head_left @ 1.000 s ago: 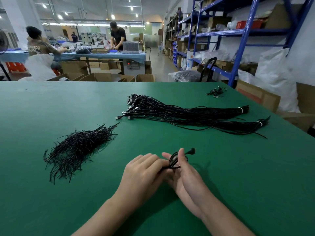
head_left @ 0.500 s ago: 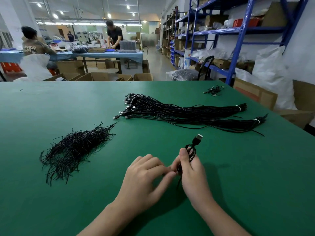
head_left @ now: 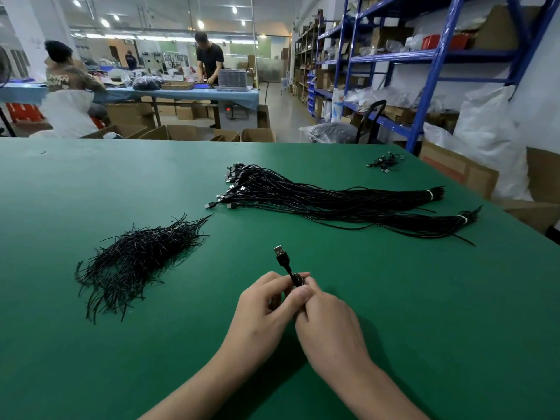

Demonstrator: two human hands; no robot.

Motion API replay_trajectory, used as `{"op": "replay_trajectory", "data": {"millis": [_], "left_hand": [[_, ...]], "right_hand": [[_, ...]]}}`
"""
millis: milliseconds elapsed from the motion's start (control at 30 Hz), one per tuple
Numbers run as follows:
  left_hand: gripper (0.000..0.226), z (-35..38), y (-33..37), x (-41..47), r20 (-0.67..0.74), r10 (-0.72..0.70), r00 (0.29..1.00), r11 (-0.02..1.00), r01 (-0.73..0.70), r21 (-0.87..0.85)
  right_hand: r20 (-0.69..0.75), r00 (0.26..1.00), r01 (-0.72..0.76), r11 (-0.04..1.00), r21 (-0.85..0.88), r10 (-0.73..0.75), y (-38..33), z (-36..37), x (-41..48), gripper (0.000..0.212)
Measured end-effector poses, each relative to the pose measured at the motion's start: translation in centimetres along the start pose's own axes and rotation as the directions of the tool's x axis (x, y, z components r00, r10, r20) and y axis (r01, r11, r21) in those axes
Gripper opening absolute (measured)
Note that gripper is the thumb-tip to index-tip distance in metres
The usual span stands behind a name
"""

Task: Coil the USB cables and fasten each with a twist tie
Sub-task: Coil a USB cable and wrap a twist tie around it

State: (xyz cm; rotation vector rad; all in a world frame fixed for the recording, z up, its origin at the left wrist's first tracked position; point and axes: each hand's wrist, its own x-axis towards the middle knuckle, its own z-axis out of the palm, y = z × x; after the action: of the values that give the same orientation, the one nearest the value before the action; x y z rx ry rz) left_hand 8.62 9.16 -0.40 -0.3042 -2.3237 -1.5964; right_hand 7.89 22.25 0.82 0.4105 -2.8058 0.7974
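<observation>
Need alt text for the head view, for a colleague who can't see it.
The left hand and right hand grip a coiled black USB cable over the green table, its plug pointing up. A heap of twist ties lies to the left, two tied cable bundles beyond.

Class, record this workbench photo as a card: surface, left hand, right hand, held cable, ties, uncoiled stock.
Surface: green table
Left hand: grips the coiled cable
Right hand: grips the same coil
Held cable: plug pointing up above fingers
Ties: loose black pile, left of hands
Uncoiled stock: two banded bundles beyond hands
</observation>
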Motion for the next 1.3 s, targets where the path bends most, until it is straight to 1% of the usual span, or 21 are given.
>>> {"op": "replay_trajectory", "data": {"millis": [67,167,233,300,333,400,433,500,533,600,667,700,767,800,900,1000,1067,1100,1167,1233,1300], "left_hand": [[0.032,0.0,0.0,0.0,-0.020,-0.019,1.000,0.999,0.018,-0.035],[0.022,0.0,0.0,0.1,-0.051,-0.063,0.997,0.991,0.056,-0.121],[0.022,-0.1,-0.1,0.2,-0.059,-0.083,0.995,0.980,0.071,-0.183],[0.027,-0.2,-0.1,0.2,-0.063,-0.096,0.993,0.971,0.080,-0.226],[0.028,-0.2,-0.1,0.3,-0.071,-0.095,0.993,0.967,0.075,-0.244],[0.029,-0.4,-0.3,0.3,-0.094,-0.090,0.991,0.961,0.062,-0.271],[0.027,-0.4,-0.4,0.4,-0.099,-0.091,0.991,0.959,0.060,-0.278],[0.023,-0.5,-0.6,0.4,-0.092,-0.101,0.991,0.957,0.072,-0.282],[0.025,-0.5,-0.6,0.5,-0.088,-0.109,0.990,0.954,0.080,-0.289],[0.034,-0.5,-0.5,0.5,-0.091,-0.124,0.988,0.941,0.088,-0.326],[0.040,-0.5,-0.6,0.6,-0.087,-0.126,0.988,0.935,0.089,-0.343],[0.038,-0.4,-0.6,0.6,-0.074,-0.124,0.989,0.936,0.092,-0.340],[0.027,-0.4,-0.6,0.5,-0.044,-0.133,0.990,0.932,0.110,-0.345],[0.024,-0.3,-0.6,0.5,-0.025,-0.146,0.989,0.923,0.127,-0.363],[0.023,-0.5,-0.7,0.4,0.051,-0.173,0.984,0.906,0.180,-0.383],[0.030,-0.8,-0.9,0.8,0.145,-0.182,0.973,0.886,0.226,-0.405],[0.033,-1.2,-1.2,0.9,0.212,-0.176,0.961,0.891,0.248,-0.380],[0.036,-1.4,-1.3,1.0,0.267,-0.168,0.949,0.882,0.265,-0.389],[0.047,-1.8,-1.3,1.0,0.370,-0.161,0.915,0.839,0.324,-0.438],[0.053,-2.2,-1.5,1.1,0.403,-0.152,0.902,0.800,0.352,-0.486],[0.046,-2.4,-1.6,1.2,0.377,-0.132,0.917,0.790,0.327,-0.519]], "right_hand": [[0.004,1.000,0.016,1.000,0.026,-0.016,-0.2,-0.1,-0.1,0.031],[0.035,0.998,0.050,0.994,0.102,-0.054,-0.2,0.0,-0.2,0.024],[0.060,0.995,0.064,0.982,0.180,-0.076,-0.1,0.0,-0.1,0.024],[0.111,0.990,0.052,0.949,0.310,-0.091,-0.1,0.0,0.0,0.027],[0.157,0.983,0.022,0.914,0.404,-0.094,-0.2,-0.1,0.1,0.030],[0.268,0.958,-0.082,0.799,0.595,-0.102,-0.2,-0.2,0.2,0.035],[0.319,0.942,-0.137,0.742,0.656,-0.107,-0.1,-0.2,0.3,0.034],[0.391,0.914,-0.225,0.670,0.708,-0.107,0.1,-0.3,0.4,0.026],[0.409,0.905,-0.249,0.638,0.729,-0.114,0.3,-0.3,0.4,0.023],[0.430,0.894,-0.277,0.597,0.753,-0.127,0.6,-0.4,0.4,0.021],[0.440,0.889,-0.287,0.600,0.747,-0.122,0.6,-0.5,0.5,0.023],[0.439,0.891,-0.285,0.608,0.741,-0.117,0.6,-0.4,0.5,0.023],[0.433,0.895,-0.279,0.623,0.731,-0.108,0.5,-0.4,0.4,0.025],[0.433,0.894,-0.280,0.616,0.736,-0.110,0.5,-0.4,0.2,0.026],[0.457,0.881,-0.332,0.525,0.784,-0.125,0.4,-0.5,0.0,0.028],[0.488,0.860,-0.381,0.451,0.807,-0.147,0.5,-0.8,0.1,0.024],[0.528,0.829,-0.440,0.366,0.820,-0.186,0.8,-1.0,0.1,0.023],[0.550,0.808,-0.475,0.319,0.820,-0.210,1.0,-1.1,0.1,0.023],[0.581,0.770,-0.530,0.243,0.813,-0.263,1.2,-1.5,0.1,0.023],[0.589,0.742,-0.560,0.186,0.807,-0.321,1.3,-1.7,0.0,0.024],[0.592,0.720,-0.584,0.145,0.799,-0.363,1.3,-1.7,0.1,0.024]]}}
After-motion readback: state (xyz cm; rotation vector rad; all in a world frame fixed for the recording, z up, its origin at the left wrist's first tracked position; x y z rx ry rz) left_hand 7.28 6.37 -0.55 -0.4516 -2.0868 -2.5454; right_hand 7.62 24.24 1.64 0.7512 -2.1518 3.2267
